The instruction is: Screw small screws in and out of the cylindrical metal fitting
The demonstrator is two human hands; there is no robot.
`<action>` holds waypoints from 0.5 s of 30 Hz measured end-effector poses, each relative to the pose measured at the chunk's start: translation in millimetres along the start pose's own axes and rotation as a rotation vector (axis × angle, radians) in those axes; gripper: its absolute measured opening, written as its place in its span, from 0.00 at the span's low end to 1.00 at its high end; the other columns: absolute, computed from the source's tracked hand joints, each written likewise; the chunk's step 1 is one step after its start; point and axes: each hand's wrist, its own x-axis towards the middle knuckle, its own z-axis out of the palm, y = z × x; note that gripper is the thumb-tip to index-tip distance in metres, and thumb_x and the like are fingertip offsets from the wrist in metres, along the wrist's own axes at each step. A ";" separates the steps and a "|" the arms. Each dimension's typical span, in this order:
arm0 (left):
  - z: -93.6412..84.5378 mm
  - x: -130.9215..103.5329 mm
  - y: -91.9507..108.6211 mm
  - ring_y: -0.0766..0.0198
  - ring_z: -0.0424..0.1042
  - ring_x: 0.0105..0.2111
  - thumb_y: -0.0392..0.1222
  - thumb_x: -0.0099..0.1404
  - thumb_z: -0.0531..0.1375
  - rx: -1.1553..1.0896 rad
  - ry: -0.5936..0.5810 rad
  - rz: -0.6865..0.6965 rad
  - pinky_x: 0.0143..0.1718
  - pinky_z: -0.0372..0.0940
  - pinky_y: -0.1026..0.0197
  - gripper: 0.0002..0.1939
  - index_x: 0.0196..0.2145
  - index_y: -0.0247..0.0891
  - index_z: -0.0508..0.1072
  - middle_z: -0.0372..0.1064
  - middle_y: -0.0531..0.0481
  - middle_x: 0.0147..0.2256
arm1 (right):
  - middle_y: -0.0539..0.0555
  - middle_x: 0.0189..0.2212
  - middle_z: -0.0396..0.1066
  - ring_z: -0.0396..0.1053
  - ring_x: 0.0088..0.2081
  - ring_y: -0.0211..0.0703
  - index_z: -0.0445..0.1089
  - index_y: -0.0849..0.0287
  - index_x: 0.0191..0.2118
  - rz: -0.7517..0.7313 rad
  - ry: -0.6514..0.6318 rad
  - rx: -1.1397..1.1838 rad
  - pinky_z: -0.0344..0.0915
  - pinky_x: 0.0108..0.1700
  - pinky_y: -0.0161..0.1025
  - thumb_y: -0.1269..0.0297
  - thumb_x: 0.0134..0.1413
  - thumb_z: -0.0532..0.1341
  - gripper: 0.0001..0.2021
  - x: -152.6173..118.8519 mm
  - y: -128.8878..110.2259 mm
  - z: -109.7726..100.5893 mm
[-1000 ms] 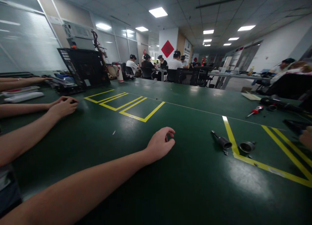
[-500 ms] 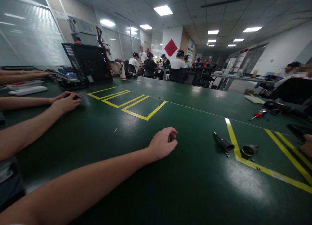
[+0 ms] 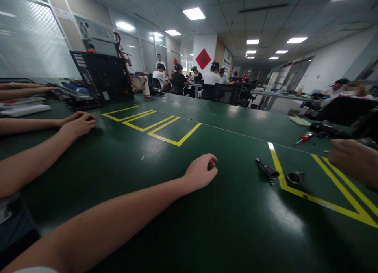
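My left hand (image 3: pixel 202 170) rests on the green table, fingers loosely curled, a gap between thumb and fingertips and nothing held. At the right edge my right hand (image 3: pixel 351 160) is closed in a fist, raised over yellow tape; a dark metallic piece (image 3: pixel 367 143) shows beside it, mostly hidden. Between the hands lie a dark cup-shaped tool with a shaft (image 3: pixel 268 171), a short dark metal cup (image 3: pixel 295 177) and small metal bits (image 3: pixel 271 182). Beyond my right hand are a red-handled screwdriver (image 3: pixel 304 138) and a dark tool (image 3: pixel 323 129) I cannot identify.
Yellow tape outlines (image 3: pixel 178 141) mark the table (image 3: pixel 165 233). At left are a co-worker's hands (image 3: pixel 78 123), another person's arms (image 3: pixel 26 87), a black computer case (image 3: pixel 102 76) and a white cup (image 3: pixel 145 88). Several people sit at tables behind.
My right hand has come further into view from the right edge, moving left and up, now a fist. My left hand stays put. The view has shifted slightly.
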 end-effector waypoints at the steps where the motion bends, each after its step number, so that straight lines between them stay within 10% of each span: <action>1: -0.6 0.3 -1.0 0.63 0.67 0.35 0.39 0.59 0.54 -0.017 -0.002 0.004 0.33 0.62 0.62 0.15 0.45 0.38 0.68 0.69 0.48 0.40 | 0.65 0.23 0.71 0.68 0.33 0.48 0.69 0.60 0.15 -0.170 -0.135 -0.105 0.59 0.37 0.46 0.82 0.52 0.46 0.23 8.4 -15.1 -15.0; 4: -2.7 3.0 -3.6 0.63 0.67 0.38 0.38 0.60 0.54 -0.115 -0.007 0.015 0.37 0.63 0.61 0.13 0.43 0.37 0.69 0.68 0.47 0.40 | 0.65 0.30 0.71 0.65 0.36 0.53 0.74 0.63 0.28 -0.397 -0.208 -0.387 0.58 0.38 0.48 0.84 0.51 0.44 0.22 24.2 -80.4 -60.1; 8: -3.3 7.2 -1.1 0.67 0.68 0.32 0.36 0.61 0.52 -0.470 -0.083 -0.076 0.32 0.62 0.64 0.12 0.42 0.35 0.67 0.68 0.47 0.39 | 0.62 0.35 0.71 0.63 0.39 0.53 0.73 0.62 0.39 -0.624 0.086 -0.397 0.58 0.37 0.46 0.81 0.53 0.45 0.20 24.7 -181.5 -102.7; 15: -7.7 0.8 10.3 0.69 0.68 0.30 0.50 0.66 0.48 -1.026 -0.563 -0.323 0.36 0.61 0.65 0.22 0.31 0.29 0.72 0.70 0.48 0.29 | 0.65 0.37 0.71 0.64 0.39 0.53 0.72 0.69 0.40 -0.869 0.354 -0.189 0.58 0.35 0.47 0.72 0.55 0.49 0.15 31.3 -277.8 -107.7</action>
